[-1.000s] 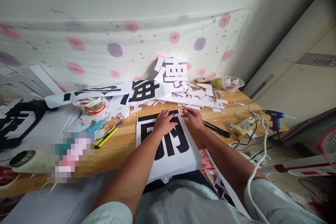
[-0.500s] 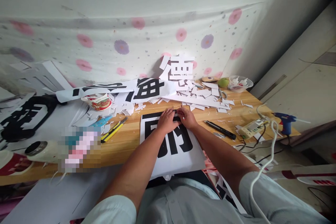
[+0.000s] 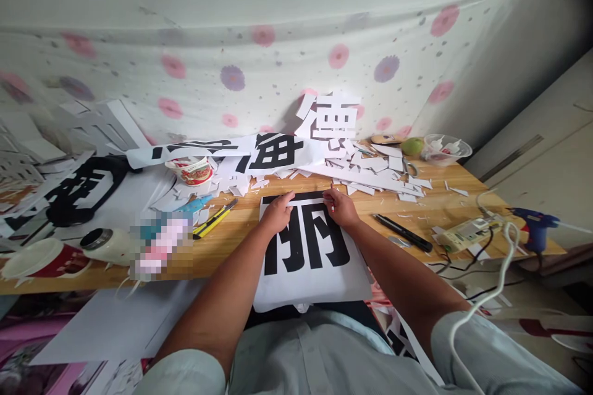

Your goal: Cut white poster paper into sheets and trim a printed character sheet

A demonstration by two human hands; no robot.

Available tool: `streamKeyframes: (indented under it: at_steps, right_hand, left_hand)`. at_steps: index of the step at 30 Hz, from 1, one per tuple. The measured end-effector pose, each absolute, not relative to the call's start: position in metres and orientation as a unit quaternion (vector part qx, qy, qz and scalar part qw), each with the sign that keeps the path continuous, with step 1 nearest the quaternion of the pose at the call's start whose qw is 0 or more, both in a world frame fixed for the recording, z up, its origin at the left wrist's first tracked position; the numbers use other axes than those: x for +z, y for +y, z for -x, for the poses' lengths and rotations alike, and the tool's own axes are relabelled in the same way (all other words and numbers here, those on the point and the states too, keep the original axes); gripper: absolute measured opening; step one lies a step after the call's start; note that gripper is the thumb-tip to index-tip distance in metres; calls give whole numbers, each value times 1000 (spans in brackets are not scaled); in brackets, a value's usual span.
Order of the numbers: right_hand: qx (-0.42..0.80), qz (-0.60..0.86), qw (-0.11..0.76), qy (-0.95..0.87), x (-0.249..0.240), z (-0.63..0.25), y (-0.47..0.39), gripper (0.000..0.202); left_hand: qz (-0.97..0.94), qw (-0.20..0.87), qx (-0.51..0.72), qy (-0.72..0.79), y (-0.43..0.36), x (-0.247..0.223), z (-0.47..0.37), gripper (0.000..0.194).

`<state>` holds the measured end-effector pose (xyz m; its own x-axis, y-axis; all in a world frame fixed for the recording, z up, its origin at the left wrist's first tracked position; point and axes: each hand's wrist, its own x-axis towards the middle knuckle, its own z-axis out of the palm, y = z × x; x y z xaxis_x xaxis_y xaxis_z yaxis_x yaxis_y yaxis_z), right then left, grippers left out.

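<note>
A white paper sheet (image 3: 296,290) printed with a large black character lies over the front edge of the wooden table, before my body. My left hand (image 3: 277,213) rests on its upper left part, fingers curled and thumb near the index finger. Across from it, my right hand (image 3: 343,207) is at the upper right part, thumb and fingers pinched close together. What either hand grips is too small to make out. The character's top bar and a white gap show between the hands. A black utility knife (image 3: 403,232) lies right of the sheet, a yellow one (image 3: 215,219) left of it.
White offcuts (image 3: 370,163) litter the table's back, below a white cut-out character (image 3: 333,116). A paper tub (image 3: 191,171), a flask (image 3: 106,245) and a larger tub (image 3: 46,258) stand left. A power strip (image 3: 470,233), white cable (image 3: 503,278) and blue glue gun (image 3: 535,225) are right.
My hands, close together at the sheet's top before, have moved apart. The left has slid left and curled from lying flat, uncovering the character. The view has shifted left.
</note>
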<state>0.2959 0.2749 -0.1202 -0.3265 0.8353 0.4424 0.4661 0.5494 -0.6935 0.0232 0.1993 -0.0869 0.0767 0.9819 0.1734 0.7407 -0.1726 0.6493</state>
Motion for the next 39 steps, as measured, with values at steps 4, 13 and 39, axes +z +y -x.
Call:
streamKeyframes:
  at_steps: [4,13,39]
  right_hand:
    - [230,416,405,-781,-119,-296,274,28]
    - [235,423,404,-777,-117,-295,273,27]
    - [247,425,406,-771,-112,-294,270,26]
  left_hand:
    - [-707,190,295,614,199,-90,-22,62]
    - [-705,189,290,619,199,-88,-24,66]
    - [-701,186,289,624,196,-82,-27,68]
